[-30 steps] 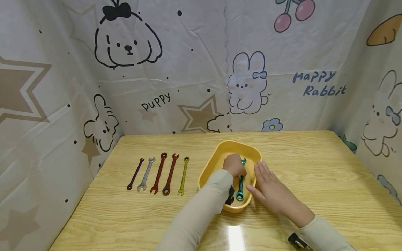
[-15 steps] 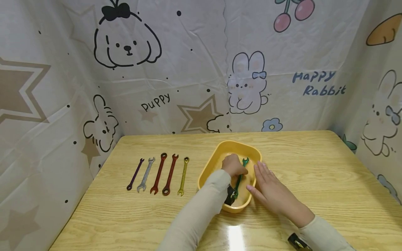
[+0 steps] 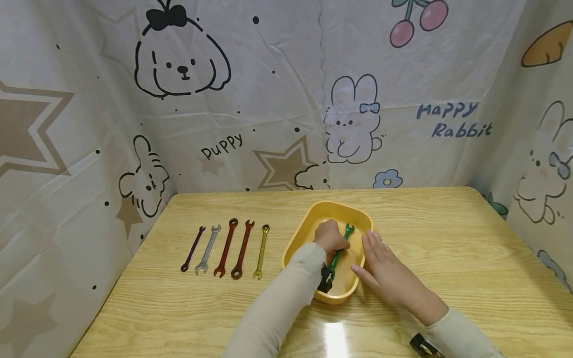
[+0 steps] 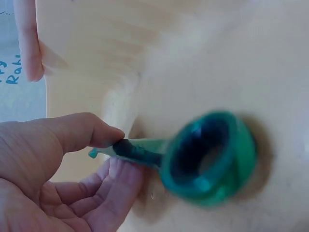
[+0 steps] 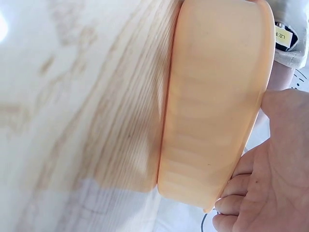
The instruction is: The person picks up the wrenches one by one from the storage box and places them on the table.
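Inside the yellow plastic bin (image 3: 333, 299), my left hand (image 3: 329, 237) pinches a green combination wrench (image 3: 336, 259) by its shank between thumb and fingers. The wrench's open end points away toward the back. In the left wrist view, its ring end (image 4: 244, 159) comes toward the camera, a little above the bin floor or touching it; I cannot tell which. My right hand (image 3: 389, 271) rests against the bin's right rim with its fingers fairly straight. In the right wrist view, the thumb and fingertips touch the rim of the bin (image 5: 212, 106).
Left of the bin, a row of wrenches lies on the wooden table (image 3: 147, 308): purple (image 3: 192, 249), silver (image 3: 208, 250), two red ones (image 3: 243, 251) and a yellow one (image 3: 261, 252). Patterned cloth (image 3: 268, 99) hangs around the back and sides.
The green wrench has swung from nearly straight to a slant, its ring end moving left toward my left wrist. The left hand has shifted slightly left. My right hand stays put.
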The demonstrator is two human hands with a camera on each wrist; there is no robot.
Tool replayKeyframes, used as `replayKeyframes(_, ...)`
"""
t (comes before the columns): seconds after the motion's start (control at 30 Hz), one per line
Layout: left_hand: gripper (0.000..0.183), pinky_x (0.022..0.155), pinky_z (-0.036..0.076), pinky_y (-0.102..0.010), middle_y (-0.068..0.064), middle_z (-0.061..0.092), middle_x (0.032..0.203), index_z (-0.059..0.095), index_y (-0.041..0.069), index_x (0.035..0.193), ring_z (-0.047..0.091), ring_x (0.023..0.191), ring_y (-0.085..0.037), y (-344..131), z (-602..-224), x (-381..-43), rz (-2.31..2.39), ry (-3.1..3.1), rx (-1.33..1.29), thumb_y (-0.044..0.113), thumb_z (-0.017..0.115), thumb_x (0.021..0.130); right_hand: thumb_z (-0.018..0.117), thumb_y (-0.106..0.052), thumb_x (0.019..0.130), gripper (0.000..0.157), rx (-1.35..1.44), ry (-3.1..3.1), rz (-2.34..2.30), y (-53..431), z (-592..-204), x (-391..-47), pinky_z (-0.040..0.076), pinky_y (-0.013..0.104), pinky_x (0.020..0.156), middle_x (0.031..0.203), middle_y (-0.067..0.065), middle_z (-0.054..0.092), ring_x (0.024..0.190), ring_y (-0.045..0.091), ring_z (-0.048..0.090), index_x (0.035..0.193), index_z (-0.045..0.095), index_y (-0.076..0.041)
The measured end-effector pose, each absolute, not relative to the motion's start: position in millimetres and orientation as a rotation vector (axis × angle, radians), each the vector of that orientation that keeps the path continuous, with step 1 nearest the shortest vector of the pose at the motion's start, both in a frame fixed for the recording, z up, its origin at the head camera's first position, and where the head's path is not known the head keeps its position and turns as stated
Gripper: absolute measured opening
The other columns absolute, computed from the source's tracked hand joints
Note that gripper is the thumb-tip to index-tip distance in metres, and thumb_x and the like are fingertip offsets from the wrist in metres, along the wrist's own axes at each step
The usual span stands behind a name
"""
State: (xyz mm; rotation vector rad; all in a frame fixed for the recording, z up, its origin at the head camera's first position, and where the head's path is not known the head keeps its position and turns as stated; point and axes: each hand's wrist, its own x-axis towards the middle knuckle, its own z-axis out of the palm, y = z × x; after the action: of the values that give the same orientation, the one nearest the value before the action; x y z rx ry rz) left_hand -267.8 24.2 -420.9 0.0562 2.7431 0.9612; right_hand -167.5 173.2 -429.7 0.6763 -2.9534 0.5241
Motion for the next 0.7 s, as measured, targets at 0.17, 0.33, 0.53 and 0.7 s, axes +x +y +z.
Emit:
replayKeyframes(0.17, 0.015, 0.037, 0.043, -0.021, -0.009, 0.057, 0.063, 0.061, 0.000, 0.076, 0.054, 0.042, -0.016, 23.5, -421.7, -270.1, 0.992, 2.713, 0.056, 0.003, 0.076, 0.074, 0.040, -0.049, 0.101, 0.078, 0.673, -2.953, 0.524, 173.5, -429.8, -167.7, 0.020, 0.057, 0.113, 0.155, 0.027, 0.014, 0.143, 0.043, 0.013, 0.146, 0.022, 0.011)
replayKeyframes(0.33, 0.016, 0.035, 0.043, -0.020, -0.010, 0.058, 0.062, 0.063, -0.001, 0.076, 0.055, 0.041, -0.016, 22.6, -421.6, -272.7, 1.007, 2.709, 0.057, 0.001, 0.078, 0.072, 0.040, -0.049, 0.100, 0.078, 0.668, -2.958, 0.531, 174.1, -429.9, -167.7, 0.020, 0.057, 0.113, 0.155, 0.027, 0.013, 0.144, 0.042, 0.011, 0.147, 0.021, 0.011)
replayKeyframes(0.53, 0.021, 0.052, 0.053, -0.024, -0.008, 0.063, 0.054, 0.067, 0.001, 0.066, 0.059, 0.046, -0.014, 16.7, -419.3, -278.0, 0.964, 2.709, 0.094, 0.012, 0.082, 0.074, 0.039, -0.050, 0.101, 0.078, 0.672, -2.958, 0.525, 174.7, -430.8, -167.7, 0.020, 0.057, 0.113, 0.155, 0.027, 0.013, 0.144, 0.041, 0.010, 0.147, 0.021, 0.010)
replayKeyframes(0.7, 0.023, 0.068, 0.057, -0.033, -0.010, 0.066, 0.059, 0.070, 0.000, 0.063, 0.068, 0.062, -0.024, 7.8, -406.5, -283.4, 1.055, 2.646, 0.116, 0.014, 0.080, 0.078, 0.038, -0.049, 0.101, 0.077, 0.677, -2.953, 0.515, 174.7, -431.6, -168.0, 0.020, 0.057, 0.113, 0.155, 0.027, 0.013, 0.144, 0.041, 0.010, 0.147, 0.021, 0.010)
